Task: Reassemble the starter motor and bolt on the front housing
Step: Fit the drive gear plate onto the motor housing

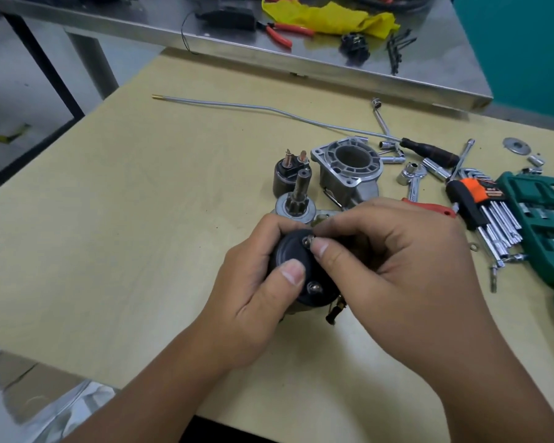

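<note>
The left hand [263,292] grips the black round-ended starter motor body [296,266] at table centre, thumb pressed on its end cap. At its 12 o'clock stands the dark cylindrical solenoid [288,179]; at 1 o'clock, the cast aluminium front housing [347,169]. The right hand [394,266] pinches a small silver bolt [308,241] on the cap. At 3 o'clock lies the green socket case [538,219].

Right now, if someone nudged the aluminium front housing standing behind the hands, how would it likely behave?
The front housing looks like rigid cast metal, so probably stiff and fairly heavy for its size. It stands on the wooden table with its round opening up, so it would likely slide, not roll. Its overhanging flange may make it tip if pushed high.
</note>
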Motion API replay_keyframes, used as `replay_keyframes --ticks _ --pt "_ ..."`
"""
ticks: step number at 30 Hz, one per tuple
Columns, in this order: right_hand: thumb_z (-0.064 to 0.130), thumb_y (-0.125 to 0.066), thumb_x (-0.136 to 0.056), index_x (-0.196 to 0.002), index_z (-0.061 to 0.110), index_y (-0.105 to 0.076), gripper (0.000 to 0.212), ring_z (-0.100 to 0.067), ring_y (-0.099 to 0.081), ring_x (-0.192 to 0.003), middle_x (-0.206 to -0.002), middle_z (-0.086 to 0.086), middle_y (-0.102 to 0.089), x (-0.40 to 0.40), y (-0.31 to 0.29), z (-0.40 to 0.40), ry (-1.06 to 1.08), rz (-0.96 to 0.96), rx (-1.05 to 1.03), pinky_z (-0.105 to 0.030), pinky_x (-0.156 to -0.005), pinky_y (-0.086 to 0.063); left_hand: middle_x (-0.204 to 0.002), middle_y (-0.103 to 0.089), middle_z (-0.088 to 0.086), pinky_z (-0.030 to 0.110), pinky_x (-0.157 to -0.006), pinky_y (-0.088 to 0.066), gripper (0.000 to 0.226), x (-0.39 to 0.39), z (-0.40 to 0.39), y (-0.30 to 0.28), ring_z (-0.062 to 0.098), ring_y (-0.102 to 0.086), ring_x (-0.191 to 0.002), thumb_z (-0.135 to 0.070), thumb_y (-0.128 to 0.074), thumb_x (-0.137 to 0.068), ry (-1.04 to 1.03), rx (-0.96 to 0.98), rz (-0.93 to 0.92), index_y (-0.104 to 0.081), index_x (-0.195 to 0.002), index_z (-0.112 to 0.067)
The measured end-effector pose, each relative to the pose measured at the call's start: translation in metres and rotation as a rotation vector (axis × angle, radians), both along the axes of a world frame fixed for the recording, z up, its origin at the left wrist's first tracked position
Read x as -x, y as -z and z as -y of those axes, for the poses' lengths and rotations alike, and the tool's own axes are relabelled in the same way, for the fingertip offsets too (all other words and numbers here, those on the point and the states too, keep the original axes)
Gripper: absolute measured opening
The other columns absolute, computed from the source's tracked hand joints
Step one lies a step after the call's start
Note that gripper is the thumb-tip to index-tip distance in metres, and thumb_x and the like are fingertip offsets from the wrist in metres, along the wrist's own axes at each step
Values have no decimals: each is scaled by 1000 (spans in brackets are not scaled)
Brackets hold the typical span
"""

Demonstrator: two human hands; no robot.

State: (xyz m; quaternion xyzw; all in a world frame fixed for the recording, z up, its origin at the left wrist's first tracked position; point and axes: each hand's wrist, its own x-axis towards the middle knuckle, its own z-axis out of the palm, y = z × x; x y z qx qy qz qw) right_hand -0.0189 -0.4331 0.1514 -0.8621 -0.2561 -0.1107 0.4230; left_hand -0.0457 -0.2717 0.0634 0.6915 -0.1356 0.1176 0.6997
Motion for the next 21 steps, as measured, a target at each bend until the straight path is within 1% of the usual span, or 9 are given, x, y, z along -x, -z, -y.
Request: replay_keyframes --ticks 2,4,6,8,10,13,17,20,21 --pt "16 -75 -79 -84 21 -80 8 -9 -62 -69 -73 9 -66 0 0 1 -11 50 36 -18 -62 -45 -98 -69 4 34 -63 -56 41 0 0 0 30 -66 -80 -56 -50 -103 8 10 9 -59 -126 -23" --pt "13 -75 -81 -85 17 -79 7 -10 -59 -69 -74 4 -66 -2 2 1 -32 105 75 -20 -63 -44 -97 -68 1 29 -66 -53 38 0 0 0 24 -65 -79 -57 -50 -103 -4 -5 15 -59 -125 -27" --pt "10 -73 -84 -87 13 -79 7 -12 -59 -71 -78 0 -65 -5 4 3 -63 145 94 -21 -66 -44 -97 -67 0 29 -67 -51 35 0 0 -1 23 -64 -80 -56 -50 -102 -8 -15 11 -59 -123 -29" --pt "7 -71 -88 -90 9 -79 8 -15 -60 -74 -82 -3 -66 -9 5 4 -109 194 112 -22 -67 -45 -94 -66 3 30 -65 -50 27 0 -1 -1 27 -63 -78 -47 -50 -101 -1 -17 7 -59 -121 -30" --pt "3 -68 -91 -93 5 -78 11 -19 -60 -75 -84 -7 -66 -13 6 5 -154 251 137 -27 -67 -46 -91 -63 10 37 -61 -49 25 -1 -1 -2 34 -59 -76 -40 -49 -99 11 -16 -3 -59 -118 -28" --pt "2 -68 -91 -93 3 -77 10 -21 -60 -74 -85 -8 -66 -17 7 8 -178 295 160 -31 -66 -47 -90 -62 16 48 -58 -47 27 -2 -2 -4 42 -57 -76 -37 -48 -98 31 -3 -25 -60 -117 -23" --pt "9 -73 -89 -86 6 -75 5 -17 -57 -70 -79 -4 -64 -15 10 10 -154 255 119 -30 -63 -45 -93 -63 21 56 -61 -48 30 -1 -1 -2 47 -59 -78 -37 -49 -97 20 7 -24 -60 -118 -18" --pt "15 -76 -88 -79 8 -73 12 -16 -53 -64 -72 -2 -60 -15 12 7 -115 258 85 -29 -59 -43 -95 -64 23 61 -65 -49 34 -1 -2 -1 50 -60 -81 -36 -49 -97 26 19 -33 -59 -120 -13" --pt "18 -77 -87 -80 9 -73 12 -14 -53 -64 -72 -1 -60 -15 13 6 -103 247 70 -29 -59 -43 -95 -64 22 61 -65 -49 35 -1 -2 -1 50 -60 -81 -37 -49 -97 28 18 -40 -59 -121 -13"
